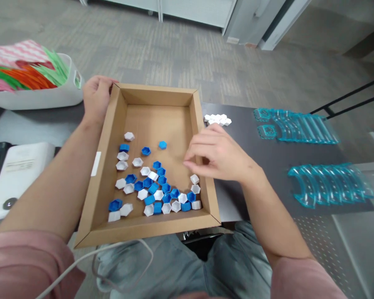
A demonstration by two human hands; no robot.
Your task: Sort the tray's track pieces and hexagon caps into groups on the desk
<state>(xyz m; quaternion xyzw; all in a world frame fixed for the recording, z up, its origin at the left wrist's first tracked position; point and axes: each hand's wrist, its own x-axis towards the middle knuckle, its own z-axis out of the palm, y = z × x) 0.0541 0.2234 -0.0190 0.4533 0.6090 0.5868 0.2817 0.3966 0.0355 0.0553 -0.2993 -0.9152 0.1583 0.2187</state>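
Note:
A shallow brown cardboard tray (160, 94) sits in front of me, its near edge over my lap. My left hand (97, 93) is closed on its far left corner. Loose hexagonal pieces lie inside, white ones (137, 162) and blue ones (146, 151), mostly gathered toward the near side. Above the tray's right wall hovers my right hand (216, 153), thumb and fingertips pinched together; anything between them is hidden. Just beyond that hand, a cluster of white hexagonal pieces (217, 119) rests on the dark table.
Two rows of clear teal plastic parts (330, 182) lie on the dark table (255, 153) at the right. On the left are a white bin (34, 99) of colourful strips and a white device (21, 178). A pale cable (112, 246) crosses near my lap.

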